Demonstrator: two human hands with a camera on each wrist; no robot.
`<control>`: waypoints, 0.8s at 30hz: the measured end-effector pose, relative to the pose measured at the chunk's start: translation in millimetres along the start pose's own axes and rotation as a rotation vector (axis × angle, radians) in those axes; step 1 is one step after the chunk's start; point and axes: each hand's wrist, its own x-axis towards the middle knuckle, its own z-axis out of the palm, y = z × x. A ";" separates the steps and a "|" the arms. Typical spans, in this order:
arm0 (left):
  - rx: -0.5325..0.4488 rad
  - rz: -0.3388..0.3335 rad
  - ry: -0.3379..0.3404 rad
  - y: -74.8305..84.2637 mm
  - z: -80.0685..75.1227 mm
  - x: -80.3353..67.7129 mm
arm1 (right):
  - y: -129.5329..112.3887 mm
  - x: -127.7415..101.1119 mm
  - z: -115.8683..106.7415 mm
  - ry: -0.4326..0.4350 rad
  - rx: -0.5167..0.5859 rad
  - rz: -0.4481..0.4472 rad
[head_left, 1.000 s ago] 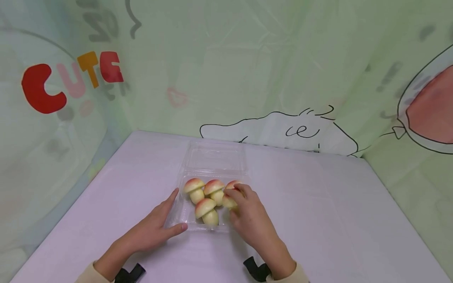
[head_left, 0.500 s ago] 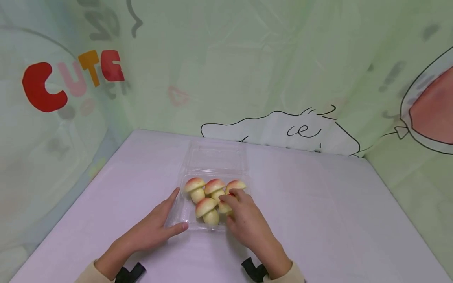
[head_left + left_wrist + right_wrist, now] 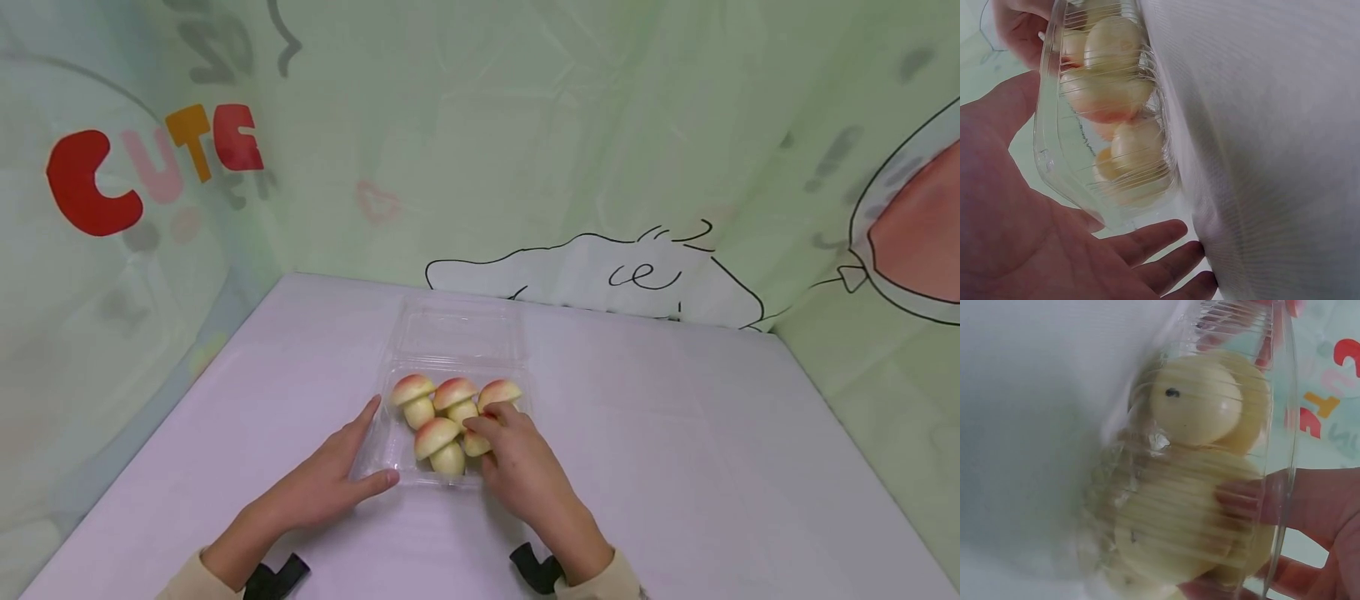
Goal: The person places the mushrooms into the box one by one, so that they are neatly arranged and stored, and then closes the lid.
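Observation:
A clear plastic clamshell box (image 3: 387, 458) lies on the table with several toy mushrooms inside, cream with reddish caps. Three form the far row, among them the left one (image 3: 413, 400) and the middle one (image 3: 455, 395). Another mushroom (image 3: 439, 446) sits in the near row. Beside it, my right hand (image 3: 531, 471) pinches a toy mushroom (image 3: 476, 443) inside the box, partly hidden by the fingers. In the right wrist view the thumb (image 3: 1241, 497) shows through the clear wall. Spread along the box's left side, my left hand (image 3: 322, 487) has straight fingers and holds nothing.
The box's clear lid (image 3: 459, 335) lies folded back toward the far wall. A pale cloth covers the table (image 3: 660, 467). Printed green sheets (image 3: 487, 150) rise behind and at both sides. Black wrist mounts (image 3: 279, 577) show below the hands.
My right hand has lowered the mushroom and moved it slightly left and nearer, into the box's near row. My left hand has stayed in place at the box's side.

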 end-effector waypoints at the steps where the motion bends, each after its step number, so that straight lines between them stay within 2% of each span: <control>1: 0.000 -0.003 -0.002 0.2 -0.2 0.2 | 0.2 0.4 0.3 -0.002 -0.001 0.004; 19: 0.000 0.010 0.004 -1.2 0.4 1.6 | 2.8 2.3 0.6 0.000 0.048 0.066; 24: 0.004 0.010 0.006 -1.9 0.7 1.4 | 3.3 2.1 -2.3 0.006 0.043 0.059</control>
